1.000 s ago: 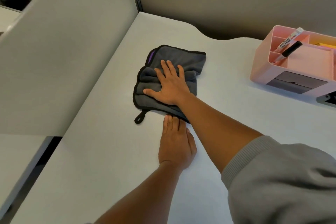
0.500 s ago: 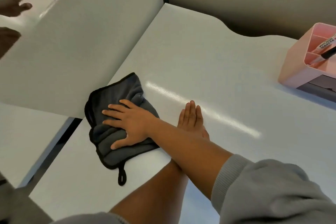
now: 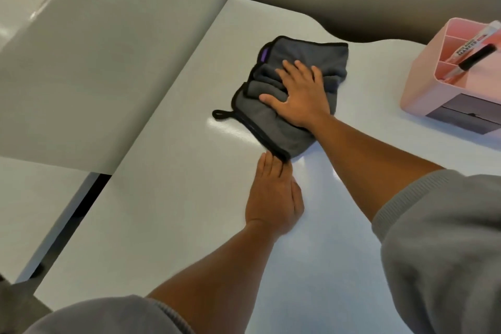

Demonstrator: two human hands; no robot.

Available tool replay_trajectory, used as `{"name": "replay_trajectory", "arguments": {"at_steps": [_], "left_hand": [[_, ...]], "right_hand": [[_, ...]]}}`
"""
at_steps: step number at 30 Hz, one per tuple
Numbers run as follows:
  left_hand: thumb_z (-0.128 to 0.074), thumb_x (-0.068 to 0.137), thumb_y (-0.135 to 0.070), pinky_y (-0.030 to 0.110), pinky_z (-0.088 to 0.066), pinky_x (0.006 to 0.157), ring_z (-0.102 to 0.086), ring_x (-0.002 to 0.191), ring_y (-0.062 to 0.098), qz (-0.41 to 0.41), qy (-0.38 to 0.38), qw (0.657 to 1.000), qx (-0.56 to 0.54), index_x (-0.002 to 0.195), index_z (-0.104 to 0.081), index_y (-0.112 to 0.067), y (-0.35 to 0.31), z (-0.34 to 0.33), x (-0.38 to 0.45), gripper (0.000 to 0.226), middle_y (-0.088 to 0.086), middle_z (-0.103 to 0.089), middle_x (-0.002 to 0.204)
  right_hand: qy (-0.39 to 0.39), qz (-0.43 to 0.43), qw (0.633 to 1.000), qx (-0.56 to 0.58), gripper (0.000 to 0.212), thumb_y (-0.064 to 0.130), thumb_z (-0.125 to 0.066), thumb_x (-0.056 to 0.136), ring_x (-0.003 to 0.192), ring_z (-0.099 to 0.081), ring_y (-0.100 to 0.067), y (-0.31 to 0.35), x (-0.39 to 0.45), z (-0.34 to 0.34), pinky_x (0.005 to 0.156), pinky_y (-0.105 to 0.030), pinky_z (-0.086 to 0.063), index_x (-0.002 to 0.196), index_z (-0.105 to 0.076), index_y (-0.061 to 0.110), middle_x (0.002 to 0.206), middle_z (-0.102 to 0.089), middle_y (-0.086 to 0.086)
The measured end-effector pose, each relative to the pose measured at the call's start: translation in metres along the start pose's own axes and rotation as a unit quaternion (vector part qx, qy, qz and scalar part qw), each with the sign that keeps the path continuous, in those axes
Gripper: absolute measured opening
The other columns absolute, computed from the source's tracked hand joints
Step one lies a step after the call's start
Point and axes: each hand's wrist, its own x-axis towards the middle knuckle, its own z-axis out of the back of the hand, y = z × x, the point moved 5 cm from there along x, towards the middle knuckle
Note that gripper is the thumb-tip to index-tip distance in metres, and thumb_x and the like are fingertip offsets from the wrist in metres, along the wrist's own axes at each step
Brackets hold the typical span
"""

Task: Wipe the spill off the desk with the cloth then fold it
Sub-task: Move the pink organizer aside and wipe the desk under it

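Head view: right hand [image 3: 299,95] lies palm-down flat on the cloth [image 3: 284,95], fingers spread wide and pointing up-left toward the partition [image 3: 113,57], thumb out to the left; it presses on the fabric, nothing gripped. Right forearm runs diagonally from the grey sleeve [image 3: 444,238] at lower right up to the wrist. Left hand [image 3: 273,198] lies flat on the desk [image 3: 168,225], palm down, fingers together and straight, aimed away from the body; fingertips touch the cloth's near black-trimmed edge, holding nothing. Left forearm comes up from bottom centre. Cloth is dark grey with black piping, bunched into a few loose folds, sitting mid-desk toward the back, between partition and pink organizer [image 3: 447,84]. Long axis runs roughly near-to-far, tilted slightly right at the far end. Hanging loop [image 3: 220,114] sticks out left from the near-left corner, flat on the desk. Purple tag shows at the far-left edge. Organizer at right, well apart from the cloth, with a marker [image 3: 471,58] lying in it.
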Motion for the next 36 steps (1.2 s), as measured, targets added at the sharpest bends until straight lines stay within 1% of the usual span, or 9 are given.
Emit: {"name": "replay_trajectory", "arguments": {"at_steps": [7, 10, 13, 16, 19, 22, 26, 28, 36], "left_hand": [[-0.047, 0.090, -0.020, 0.038, -0.018, 0.121, -0.029, 0.144, 0.024, -0.015, -0.018, 0.998, -0.050, 0.145, -0.040, -0.006, -0.002, 0.002, 0.001, 0.057, 0.013, -0.044, 0.148], [-0.052, 0.089, -0.033, 0.038, -0.024, 0.119, -0.024, 0.145, 0.021, -0.018, -0.014, 0.996, -0.087, 0.151, -0.027, -0.013, -0.003, 0.000, 0.000, 0.070, 0.007, -0.036, 0.154], [-0.056, 0.087, -0.051, 0.037, -0.029, 0.117, -0.025, 0.144, 0.019, -0.032, -0.024, 0.997, -0.068, 0.153, -0.018, -0.019, -0.001, -0.001, 0.004, 0.083, 0.003, -0.031, 0.155], [-0.055, 0.084, -0.056, 0.040, -0.030, 0.117, -0.029, 0.141, 0.021, -0.025, -0.002, 0.998, -0.059, 0.152, -0.015, -0.020, 0.000, -0.005, 0.002, 0.086, 0.004, -0.032, 0.154], [-0.049, 0.090, -0.053, 0.040, -0.018, 0.121, -0.008, 0.149, 0.019, 0.001, 0.048, 0.997, -0.060, 0.154, -0.008, -0.019, 0.006, -0.014, 0.002, 0.083, 0.002, -0.013, 0.162], [-0.043, 0.092, -0.052, 0.037, -0.004, 0.123, 0.007, 0.150, 0.022, -0.026, 0.077, 0.996, 0.044, 0.154, 0.003, -0.008, 0.008, -0.017, 0.000, 0.088, 0.009, 0.002, 0.163], [-0.029, 0.099, -0.028, 0.036, -0.002, 0.122, 0.000, 0.151, 0.025, -0.021, 0.055, 0.998, 0.033, 0.152, -0.012, 0.001, 0.005, -0.011, 0.001, 0.063, 0.016, -0.008, 0.162], [-0.029, 0.098, -0.020, 0.035, -0.002, 0.123, -0.004, 0.150, 0.026, -0.017, 0.042, 0.999, 0.019, 0.151, -0.017, 0.003, 0.002, -0.010, 0.000, 0.059, 0.017, -0.011, 0.161], [-0.028, 0.098, -0.015, 0.036, -0.003, 0.122, -0.006, 0.150, 0.027, -0.012, 0.055, 0.997, 0.052, 0.151, -0.016, 0.004, 0.000, -0.008, -0.001, 0.058, 0.018, -0.012, 0.161]], "right_hand": [[-0.025, -0.073, 0.997, -0.031, 0.084, 0.078, -0.019, 0.090, 0.152, -0.014, -0.024, -0.015, -0.072, -0.001, 0.123, -0.052, -0.004, 0.153, -0.032, 0.024, 0.164, -0.024, -0.001], [-0.046, -0.109, 0.993, -0.028, 0.084, 0.077, -0.020, 0.090, 0.152, -0.015, -0.023, -0.020, -0.110, -0.002, 0.123, -0.051, -0.005, 0.152, -0.034, 0.023, 0.163, -0.026, -0.001], [-0.061, -0.158, 0.986, -0.016, 0.085, 0.079, -0.018, 0.089, 0.152, -0.013, -0.022, -0.019, -0.144, -0.005, 0.124, -0.049, -0.005, 0.152, -0.034, 0.025, 0.164, -0.024, 0.000], [-0.074, -0.227, 0.971, -0.008, 0.084, 0.080, -0.018, 0.089, 0.153, -0.009, -0.020, -0.018, -0.183, -0.006, 0.124, -0.048, -0.001, 0.153, -0.031, 0.026, 0.165, -0.019, 0.002], [-0.082, -0.278, 0.957, -0.010, 0.083, 0.078, -0.021, 0.090, 0.153, -0.008, -0.020, -0.017, -0.219, -0.008, 0.124, -0.047, -0.001, 0.153, -0.030, 0.026, 0.165, -0.017, 0.002], [-0.098, -0.315, 0.944, -0.011, 0.082, 0.077, -0.024, 0.091, 0.153, -0.011, -0.021, -0.017, -0.248, -0.008, 0.124, -0.048, -0.003, 0.153, -0.032, 0.024, 0.165, -0.020, 0.001], [-0.124, -0.357, 0.926, -0.007, 0.083, 0.078, -0.027, 0.090, 0.152, -0.013, -0.021, -0.021, -0.284, -0.007, 0.124, -0.048, -0.003, 0.152, -0.035, 0.023, 0.164, -0.023, 0.001], [-0.127, -0.377, 0.918, -0.003, 0.084, 0.079, -0.026, 0.090, 0.152, -0.012, -0.021, -0.026, -0.299, -0.004, 0.124, -0.047, -0.001, 0.152, -0.035, 0.023, 0.164, -0.023, 0.001], [-0.043, -0.345, 0.937, 0.004, 0.093, 0.089, -0.017, 0.083, 0.154, 0.001, -0.018, -0.081, -0.346, 0.012, 0.124, -0.048, 0.003, 0.156, -0.020, 0.031, 0.167, -0.006, 0.005]]}}
